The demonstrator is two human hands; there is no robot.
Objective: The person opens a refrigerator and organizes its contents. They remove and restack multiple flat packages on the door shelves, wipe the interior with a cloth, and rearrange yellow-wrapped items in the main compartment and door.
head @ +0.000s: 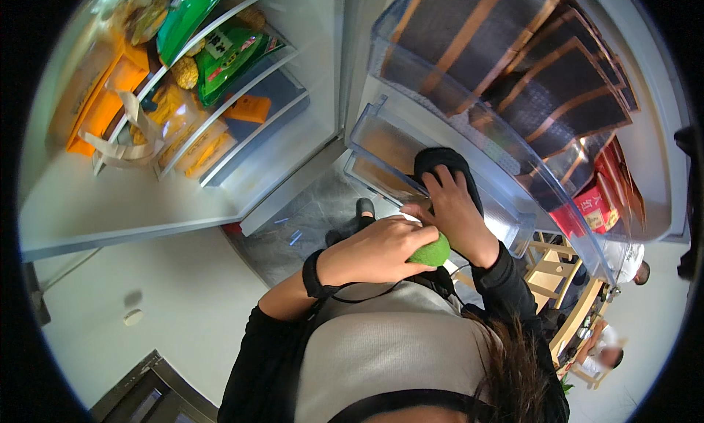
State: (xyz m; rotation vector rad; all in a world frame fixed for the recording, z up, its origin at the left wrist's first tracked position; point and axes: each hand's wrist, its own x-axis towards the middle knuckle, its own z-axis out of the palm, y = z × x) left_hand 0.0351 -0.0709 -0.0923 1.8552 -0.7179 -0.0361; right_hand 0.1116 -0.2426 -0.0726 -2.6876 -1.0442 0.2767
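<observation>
My left hand (379,250), with a black band at the wrist, grips a fuzzy green ball (432,251) in front of my chest. Just to its right, my right hand (454,208) has its fingers over a dark cloth item (448,158), perhaps a cap or pouch; its exact kind is unclear. Part of that item is hidden by the fingers. Both hands are close together, beside the lower clear bins (385,125) of an open refrigerator door.
Refrigerator shelves (250,127) at left hold green packets (234,63) and orange bags (104,112). The upper door bin (495,120) carries dark packages (572,98) and a red packet (591,203). Blue strips (296,237) lie on the grey floor. Two people sit by a wooden table (575,318).
</observation>
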